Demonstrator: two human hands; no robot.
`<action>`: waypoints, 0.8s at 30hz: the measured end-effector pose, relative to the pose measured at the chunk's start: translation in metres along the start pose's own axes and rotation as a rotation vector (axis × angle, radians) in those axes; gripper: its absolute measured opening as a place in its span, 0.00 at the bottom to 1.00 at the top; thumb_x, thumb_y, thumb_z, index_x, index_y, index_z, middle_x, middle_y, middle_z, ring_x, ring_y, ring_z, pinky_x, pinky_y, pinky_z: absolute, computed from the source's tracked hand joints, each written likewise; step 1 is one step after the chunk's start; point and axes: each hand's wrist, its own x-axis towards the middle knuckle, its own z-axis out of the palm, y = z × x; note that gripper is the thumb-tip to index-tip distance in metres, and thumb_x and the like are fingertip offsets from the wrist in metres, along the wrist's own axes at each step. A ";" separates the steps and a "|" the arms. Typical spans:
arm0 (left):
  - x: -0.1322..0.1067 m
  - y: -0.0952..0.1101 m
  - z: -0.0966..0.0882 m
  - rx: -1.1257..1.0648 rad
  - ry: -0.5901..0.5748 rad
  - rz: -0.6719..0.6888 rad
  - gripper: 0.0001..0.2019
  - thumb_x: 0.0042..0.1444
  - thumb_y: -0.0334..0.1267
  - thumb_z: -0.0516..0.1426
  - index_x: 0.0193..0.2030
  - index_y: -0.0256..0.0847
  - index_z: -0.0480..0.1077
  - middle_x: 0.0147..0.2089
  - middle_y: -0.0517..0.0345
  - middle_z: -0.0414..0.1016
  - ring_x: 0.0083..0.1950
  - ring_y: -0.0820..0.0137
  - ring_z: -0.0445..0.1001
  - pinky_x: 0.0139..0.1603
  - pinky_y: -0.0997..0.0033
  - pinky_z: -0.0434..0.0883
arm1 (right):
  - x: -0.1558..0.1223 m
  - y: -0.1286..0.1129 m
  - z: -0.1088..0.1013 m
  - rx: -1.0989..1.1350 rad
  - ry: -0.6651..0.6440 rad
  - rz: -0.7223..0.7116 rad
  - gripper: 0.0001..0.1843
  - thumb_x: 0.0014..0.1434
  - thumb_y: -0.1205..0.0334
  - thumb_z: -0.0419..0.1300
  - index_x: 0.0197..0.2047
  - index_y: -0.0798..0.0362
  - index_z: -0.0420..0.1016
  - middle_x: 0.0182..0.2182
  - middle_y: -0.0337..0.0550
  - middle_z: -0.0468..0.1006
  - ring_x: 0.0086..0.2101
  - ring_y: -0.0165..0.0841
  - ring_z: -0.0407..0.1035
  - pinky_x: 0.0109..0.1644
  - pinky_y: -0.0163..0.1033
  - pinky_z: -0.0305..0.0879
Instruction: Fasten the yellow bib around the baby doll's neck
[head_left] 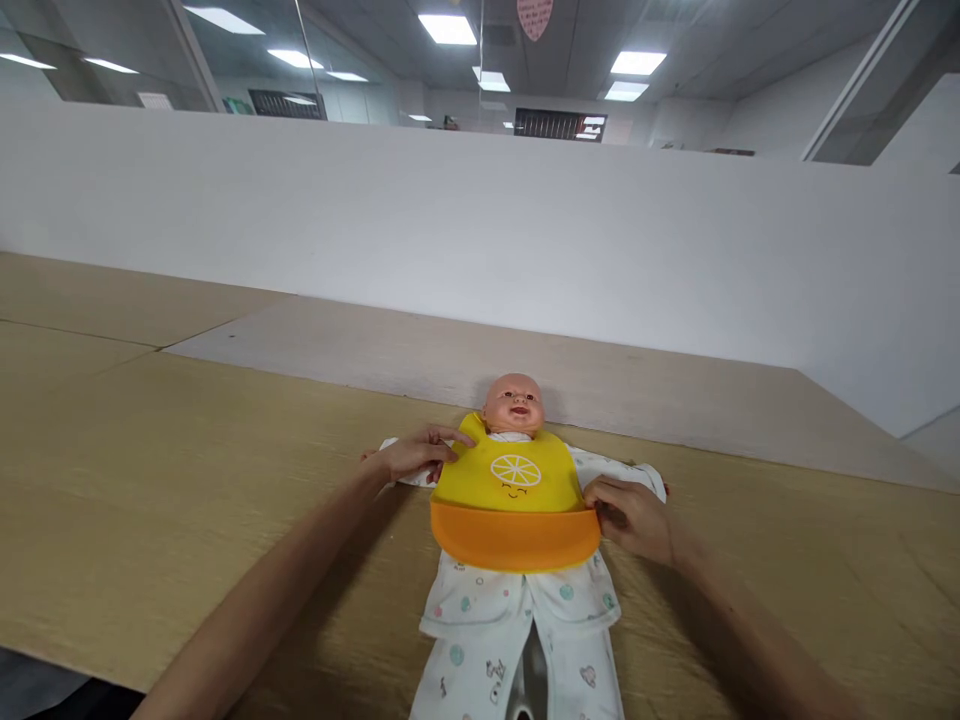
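Observation:
A baby doll lies on its back on the wooden table, dressed in a white patterned suit. A yellow bib with an orange pocket and a lemon-slice drawing covers its chest. My left hand rests at the bib's upper left edge by the doll's shoulder, fingers stretched towards the bib's neck strap. My right hand is curled at the bib's lower right corner, fingers pinching the edge of the orange pocket.
A low white partition wall runs behind the table. A paler board lies on the far part of the table. Office ceiling lights and glass panels show above the wall.

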 end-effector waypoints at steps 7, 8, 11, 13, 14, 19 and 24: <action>-0.003 0.000 -0.025 0.567 0.394 0.189 0.18 0.53 0.49 0.53 0.40 0.38 0.74 0.23 0.61 0.69 0.24 0.73 0.63 0.26 0.75 0.59 | -0.006 0.052 0.002 0.017 0.354 0.220 0.11 0.52 0.69 0.47 0.37 0.54 0.67 0.36 0.44 0.74 0.34 0.31 0.68 0.40 0.37 0.64; -0.004 -0.004 -0.031 0.623 0.529 0.204 0.17 0.55 0.49 0.51 0.37 0.38 0.74 0.25 0.60 0.70 0.26 0.73 0.64 0.27 0.74 0.59 | -0.008 0.064 0.002 0.037 0.430 0.294 0.10 0.53 0.66 0.47 0.38 0.54 0.67 0.36 0.46 0.74 0.34 0.32 0.68 0.38 0.37 0.65; -0.004 -0.019 -0.047 0.786 0.773 0.160 0.18 0.57 0.46 0.47 0.31 0.38 0.72 0.25 0.59 0.70 0.28 0.71 0.64 0.29 0.73 0.58 | -0.015 0.094 0.001 0.083 0.563 0.454 0.13 0.55 0.58 0.49 0.40 0.55 0.67 0.38 0.50 0.75 0.33 0.34 0.69 0.34 0.38 0.66; -0.004 -0.029 -0.052 0.840 0.811 0.145 0.18 0.57 0.46 0.47 0.29 0.37 0.71 0.24 0.58 0.69 0.28 0.72 0.63 0.30 0.73 0.57 | -0.019 0.107 0.002 0.110 0.571 0.521 0.15 0.55 0.54 0.50 0.39 0.54 0.67 0.37 0.50 0.75 0.33 0.35 0.69 0.35 0.39 0.66; -0.004 -0.033 -0.053 0.855 0.817 0.152 0.18 0.57 0.46 0.46 0.29 0.37 0.71 0.24 0.58 0.69 0.28 0.72 0.63 0.30 0.73 0.57 | -0.021 0.111 0.003 0.123 0.562 0.550 0.15 0.55 0.52 0.50 0.38 0.54 0.67 0.36 0.50 0.75 0.33 0.36 0.70 0.36 0.40 0.66; -0.004 -0.038 -0.054 0.938 0.904 0.132 0.17 0.58 0.44 0.47 0.28 0.38 0.71 0.25 0.57 0.71 0.26 0.72 0.64 0.29 0.73 0.55 | -0.022 0.120 0.011 0.122 0.561 0.655 0.20 0.54 0.47 0.48 0.35 0.55 0.70 0.33 0.47 0.76 0.35 0.38 0.69 0.41 0.42 0.62; -0.004 -0.038 -0.054 1.050 0.994 0.097 0.14 0.57 0.42 0.48 0.30 0.40 0.72 0.28 0.54 0.75 0.28 0.69 0.69 0.29 0.72 0.56 | -0.022 0.122 0.013 0.132 0.572 0.674 0.20 0.52 0.47 0.49 0.33 0.55 0.70 0.31 0.46 0.75 0.33 0.37 0.68 0.40 0.40 0.61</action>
